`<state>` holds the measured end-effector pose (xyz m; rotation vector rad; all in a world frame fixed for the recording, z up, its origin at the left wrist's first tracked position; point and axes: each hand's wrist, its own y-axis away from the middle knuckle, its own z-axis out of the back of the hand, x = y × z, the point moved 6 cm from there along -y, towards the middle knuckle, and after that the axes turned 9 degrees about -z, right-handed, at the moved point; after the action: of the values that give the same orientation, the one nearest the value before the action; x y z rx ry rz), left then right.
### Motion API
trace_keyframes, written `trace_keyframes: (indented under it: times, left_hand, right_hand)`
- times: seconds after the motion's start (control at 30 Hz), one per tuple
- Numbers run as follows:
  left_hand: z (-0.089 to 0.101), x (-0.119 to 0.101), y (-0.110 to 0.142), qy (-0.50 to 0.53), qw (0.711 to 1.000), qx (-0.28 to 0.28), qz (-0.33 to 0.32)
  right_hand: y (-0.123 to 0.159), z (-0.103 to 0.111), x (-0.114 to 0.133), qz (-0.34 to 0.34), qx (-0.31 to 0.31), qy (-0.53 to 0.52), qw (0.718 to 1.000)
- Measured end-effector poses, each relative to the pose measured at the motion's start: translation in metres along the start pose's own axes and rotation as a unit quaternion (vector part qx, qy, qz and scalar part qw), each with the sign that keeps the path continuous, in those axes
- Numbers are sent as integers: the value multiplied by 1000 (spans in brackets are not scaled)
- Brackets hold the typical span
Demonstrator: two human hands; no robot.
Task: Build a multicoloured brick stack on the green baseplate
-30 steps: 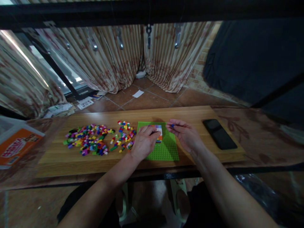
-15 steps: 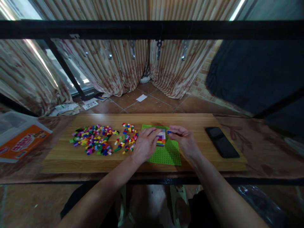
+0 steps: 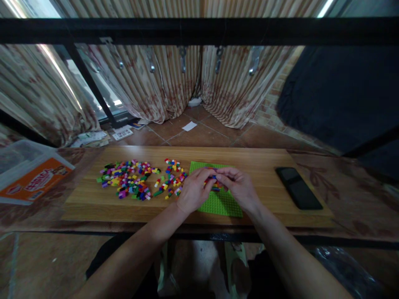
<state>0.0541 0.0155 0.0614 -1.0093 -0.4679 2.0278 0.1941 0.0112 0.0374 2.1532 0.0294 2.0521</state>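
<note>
A green studded baseplate (image 3: pixel 220 205) lies on the wooden board, with a small build of coloured toy bricks (image 3: pixel 216 189) on it. My left hand (image 3: pixel 195 189) is closed at the left side of this build, and its fingers cover much of it. My right hand (image 3: pixel 240 185) reaches in from the right, with thumb and fingertips pinched on a small blue toy brick (image 3: pixel 214 177) at the top of the build. Both sets of fingertips meet there, so the exact contact between the blue brick and the build is hidden.
Loose toy bricks (image 3: pixel 127 178) lie in a spread pile on the board's left half, with a smaller group (image 3: pixel 171 182) beside the baseplate. A black phone (image 3: pixel 298 188) rests at the right. A clear plastic box with an orange label (image 3: pixel 35 178) stands at far left. A black bar (image 3: pixel 199 31) crosses above.
My right hand has moved left, bringing the blue brick from beside the build onto its top. My left fingers have closed in towards it. The view has shifted slightly.
</note>
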Motion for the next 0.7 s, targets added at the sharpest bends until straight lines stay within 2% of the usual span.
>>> trace_keyframes:
  times: [0.13, 0.3, 0.4, 0.57, 0.7]
  left_hand:
    - [2, -1, 0, 9, 1000, -14, 8]
    - [0, 0, 0, 10, 1000, 3, 16]
    - [0, 6, 0, 7, 1000, 8, 19]
    - [-2, 15, -2, -53, 996, 59, -35]
    - [-6, 15, -3, -114, 986, 87, -88]
  right_hand:
    - [2, -2, 4, 21, -2, 16, 1000]
    - [4, -4, 6, 21, 2, 19, 1000]
    - [4, 1, 9, 23, -21, 33, 999]
    - [1, 18, 9, 17, -78, 60, 995]
    - [-1, 22, 6, 8, -88, 60, 994]
